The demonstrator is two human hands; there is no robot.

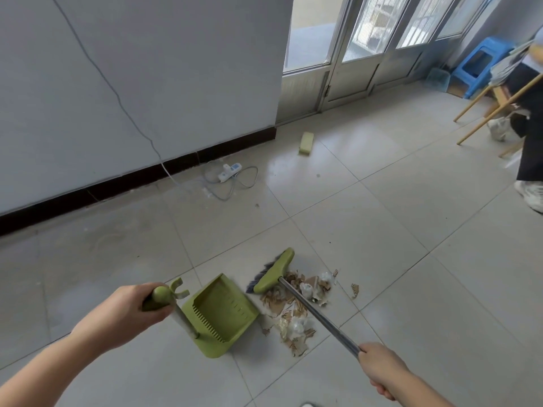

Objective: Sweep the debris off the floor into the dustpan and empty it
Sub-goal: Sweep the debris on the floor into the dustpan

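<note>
Fig. – Sweeping task, head view, early stage. Dustpan [219,315] stands on the tiled floor [411,259] at lower centre of frame; its tray looks empty, so by this view no debris has gone in yet. Debris pile [296,306] (torn cardboard bits, crumpled clear plastic) lies just right of the pan, touching or nearly touching its open lip; one stray scrap [355,290] sits a little apart to the right of the pile. Left to do, as judged: push pile into pan, collect the stray, lift & empty – no bin can be made out in frame.

Left hand [138,312], lower left, fingers wrapped round the green grip at top of the dustpan's upright handle [183,315]. Right hand [380,368], lower right, fingers closed round the metal shaft of the broom [317,314].

Orientation: broom's long axis runs diagonally from lower right up-left to its green head [273,273] at centre; head sits at far edge of the pile, bristles facing left toward the pan, blurred, so contact w/ floor cannot be told. Pan's long axis runs lower left to upper right; its mouth opens right, toward the pile; comb teeth on the near wall; handle tilts left toward the hand.

Background: power strip w/ cable [230,171] by wall, upper centre; yellow-green sponge [306,143] beyond; another person [529,136] at right edge
</note>
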